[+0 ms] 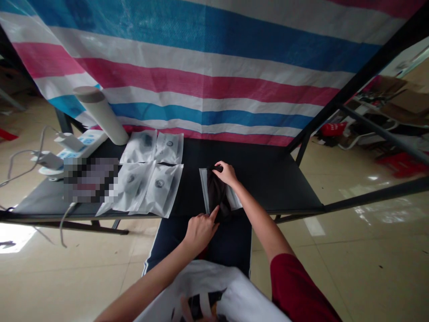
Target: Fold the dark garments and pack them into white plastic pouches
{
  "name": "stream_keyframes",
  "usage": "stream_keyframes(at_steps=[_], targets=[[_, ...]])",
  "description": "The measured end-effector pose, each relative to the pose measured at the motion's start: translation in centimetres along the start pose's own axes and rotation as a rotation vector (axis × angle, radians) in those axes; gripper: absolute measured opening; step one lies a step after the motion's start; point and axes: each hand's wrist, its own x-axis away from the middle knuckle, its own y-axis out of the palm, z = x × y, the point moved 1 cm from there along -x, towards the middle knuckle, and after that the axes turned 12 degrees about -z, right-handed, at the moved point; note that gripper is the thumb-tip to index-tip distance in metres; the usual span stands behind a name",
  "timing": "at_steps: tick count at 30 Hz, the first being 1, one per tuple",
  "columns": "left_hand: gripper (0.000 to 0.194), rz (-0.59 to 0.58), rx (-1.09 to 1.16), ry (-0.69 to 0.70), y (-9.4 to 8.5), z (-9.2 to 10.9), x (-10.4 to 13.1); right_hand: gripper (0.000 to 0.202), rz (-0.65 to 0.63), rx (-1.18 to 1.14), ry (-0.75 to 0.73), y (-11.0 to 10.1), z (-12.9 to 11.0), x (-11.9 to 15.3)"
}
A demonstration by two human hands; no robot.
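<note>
A piece of dark cloth (217, 190), folded and wrinkled, lies on top of a translucent plastic bag (203, 185) at the front part of the black table. Its far end is pinched between the thumb and fingers of my right hand (227, 173). At the near end, my left hand (201, 230) has its index finger stretched out onto the cloth. The other fingers of that hand are bent, with nothing visible in them. To the left lie several filled frosted plastic bags (161, 190), each with a small dark mark.
The black table (268, 174) backs onto a striped plastic sheet (208, 85). On its left are a pale bottle (103, 116), a power strip (89, 143) with plugged-in chargers (50, 159) and cables, and a blurred-out flat object (92, 179). A metal frame bar (375, 194) runs along the right.
</note>
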Motion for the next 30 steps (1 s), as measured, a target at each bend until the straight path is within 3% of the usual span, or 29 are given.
stream_keyframes(at_steps=[7, 12, 16, 20, 25, 30], targets=[[0.046, 0.269, -0.147, 0.145, -0.7, -2.5, 1.5, 0.022, -0.030, 0.136, 0.102, -0.2, -0.6, 1.7], [0.030, 0.372, -0.129, 0.271, -2.0, -3.1, 2.0, 0.024, 0.030, 0.175, 0.142, 0.4, -1.1, 2.4], [0.023, 0.349, -0.094, 0.400, -2.7, -1.9, 1.6, 0.025, 0.077, 0.178, 0.090, 0.8, -1.2, 2.9], [0.022, 0.294, -0.053, 0.457, -1.4, -1.2, 0.4, 0.022, 0.099, 0.110, 0.040, 0.8, -0.9, 3.0], [0.045, 0.240, 0.000, 0.496, 1.4, -2.3, -0.8, 0.021, 0.105, 0.069, 0.033, 0.7, -0.6, 3.0], [0.053, 0.213, 0.157, 0.461, 0.9, -3.5, -1.3, 0.021, 0.084, 0.075, 0.051, 0.6, -0.8, 3.1]])
